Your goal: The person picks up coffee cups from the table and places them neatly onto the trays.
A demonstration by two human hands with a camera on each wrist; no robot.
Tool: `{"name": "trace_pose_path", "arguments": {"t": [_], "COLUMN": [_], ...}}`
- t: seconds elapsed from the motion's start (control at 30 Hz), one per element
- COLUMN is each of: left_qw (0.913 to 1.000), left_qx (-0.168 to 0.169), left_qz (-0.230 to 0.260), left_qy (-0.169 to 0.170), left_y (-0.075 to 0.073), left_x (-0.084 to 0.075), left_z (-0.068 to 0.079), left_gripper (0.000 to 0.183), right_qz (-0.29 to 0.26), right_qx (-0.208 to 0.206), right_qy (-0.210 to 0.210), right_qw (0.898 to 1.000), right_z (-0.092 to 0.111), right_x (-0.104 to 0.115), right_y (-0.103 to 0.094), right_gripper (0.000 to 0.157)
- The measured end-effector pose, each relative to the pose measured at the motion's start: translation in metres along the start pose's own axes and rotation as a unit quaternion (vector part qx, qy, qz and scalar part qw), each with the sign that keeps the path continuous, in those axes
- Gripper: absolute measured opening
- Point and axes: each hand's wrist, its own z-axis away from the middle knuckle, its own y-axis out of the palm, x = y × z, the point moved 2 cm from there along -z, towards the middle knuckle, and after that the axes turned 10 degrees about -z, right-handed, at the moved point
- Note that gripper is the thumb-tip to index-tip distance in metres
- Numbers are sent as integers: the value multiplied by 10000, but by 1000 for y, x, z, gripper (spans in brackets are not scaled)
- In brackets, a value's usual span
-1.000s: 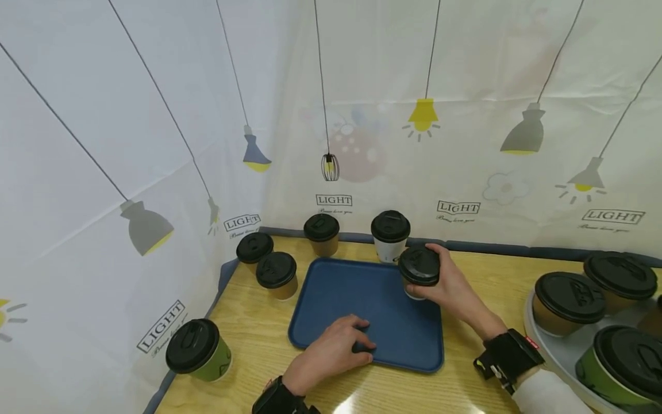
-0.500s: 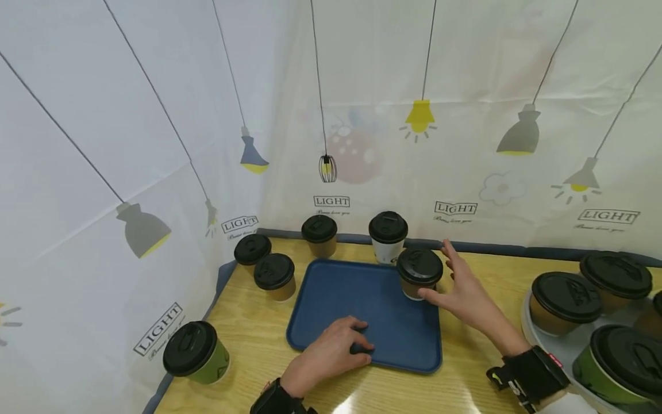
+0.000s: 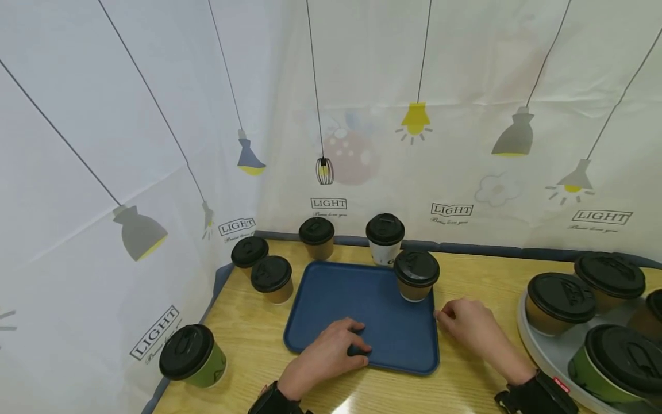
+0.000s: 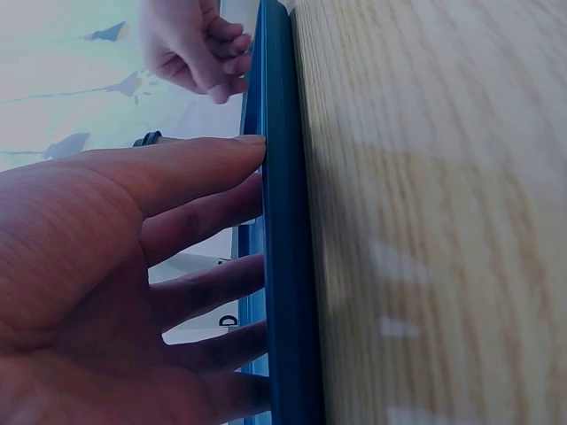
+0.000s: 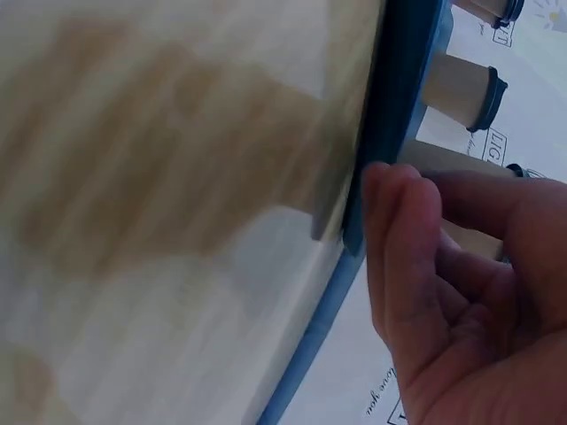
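Observation:
A blue tray [image 3: 357,322] lies on the wooden table, with one black-lidded brown paper cup [image 3: 416,276] upright in its far right corner. My left hand [image 3: 331,351] rests at the tray's near edge, fingers reaching over it; in the left wrist view the thumb [image 4: 204,168] touches the rim [image 4: 288,221]. Beside the tray's right edge is my right hand [image 3: 473,325], its fingers loosely curled and apart from the cup. The right wrist view has these fingertips [image 5: 390,181] close to the rim; whether they touch it is unclear.
Behind the tray stand a white cup [image 3: 385,241] and a brown cup [image 3: 317,238]. Two brown cups [image 3: 272,279] are at its left, a green cup [image 3: 193,356] nearer. At right, a round white tray [image 3: 523,328] holds several lidded cups. Printed cloth walls enclose the table.
My right hand has let go of the brown cup, leaving it on the tray, and has drawn back toward me to the tray's right edge. The left hand has stayed in place.

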Motion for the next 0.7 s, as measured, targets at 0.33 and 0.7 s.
{"name": "trace_pose_path", "arguments": {"t": [0.33, 0.7], "left_qw": [9990, 9508], "left_qx": [136, -2397], "left_qz": [417, 1791], "left_qy": [-61, -798], "left_y": [-8, -52], "left_x": [6, 13], "left_z": [1, -51], "left_gripper": [33, 84], "right_qz": [-155, -247], "right_qx": [579, 787], "right_qy": [377, 401], "right_qw": [9975, 9958], "right_z": [-1, -3], "right_x": [2, 0], "right_y": [10, 12], "right_gripper": [27, 28]}}
